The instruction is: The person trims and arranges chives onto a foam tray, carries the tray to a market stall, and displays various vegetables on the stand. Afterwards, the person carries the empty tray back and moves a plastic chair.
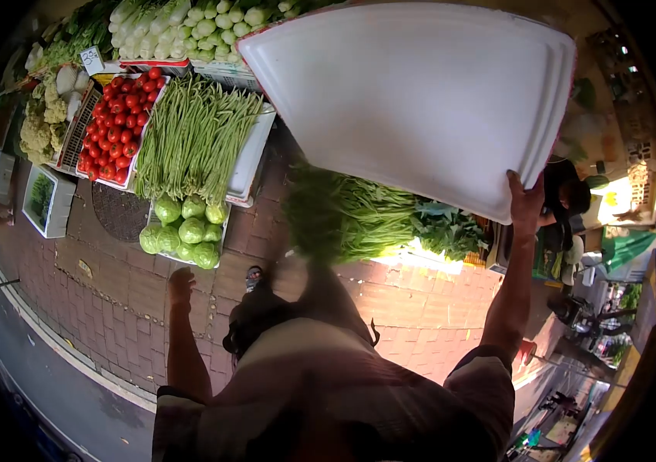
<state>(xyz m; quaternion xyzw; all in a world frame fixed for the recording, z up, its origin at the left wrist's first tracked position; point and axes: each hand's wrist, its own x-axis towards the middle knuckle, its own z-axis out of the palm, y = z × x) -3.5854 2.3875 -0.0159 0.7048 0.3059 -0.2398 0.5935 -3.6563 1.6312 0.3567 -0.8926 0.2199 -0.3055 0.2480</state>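
Note:
My right hand (526,200) grips the lower right corner of a large white tray (420,100) with a reddish rim. The tray is held up, tilted and bare on its visible side. My left hand (181,286) hangs low on the left with nothing in it, its fingers loosely apart, just below the wrapped round cabbages (193,231). Below the tray lie long-stemmed greens (378,215) and darker leafy greens (447,231). A motion-smeared green bunch (316,212) is in front of my legs; whether it touches anything is unclear.
Tomatoes (117,127) and long beans (193,138) lie in trays at left, with cauliflower (41,127) beyond. Pale green vegetables (216,27) line the back. A white foam box (49,202) stands near the kerb (73,350). Another person (567,196) is at right.

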